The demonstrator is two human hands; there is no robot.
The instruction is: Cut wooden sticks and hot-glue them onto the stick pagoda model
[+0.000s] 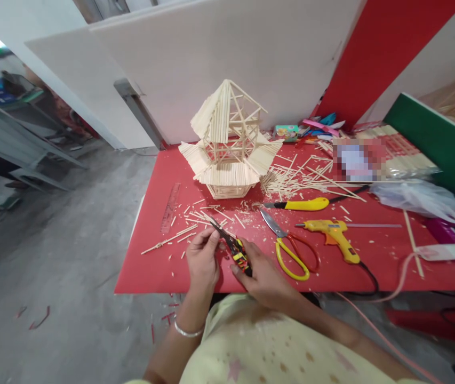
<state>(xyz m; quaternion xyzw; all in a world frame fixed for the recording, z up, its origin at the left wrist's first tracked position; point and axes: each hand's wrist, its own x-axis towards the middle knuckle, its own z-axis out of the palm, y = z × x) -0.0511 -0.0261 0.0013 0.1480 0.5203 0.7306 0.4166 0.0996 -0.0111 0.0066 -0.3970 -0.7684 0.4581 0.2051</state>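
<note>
Before you stands a red-topped desk [143, 272], with a pagoda-like wooden-stick model [229, 176] upright toward its far edge. Just right of the model you have a tangled heap of thin wooden sticks [291, 181]; left of it lies a transparent ruler [170, 208]. Nearer you, rightward, rest a yellow-handled tool [307, 205], scissors [287, 242] with one yellow and one red loop, and a yellow glue gun [333, 234]. Stick offcuts [189, 234] litter the surface nearest you.

Head camera: head height — looking forward, down
Hands [203, 264]: near, six o'clock
Bench [141, 274]: seen from above
White panel [259, 48]: farther — twelve o'clock
</note>
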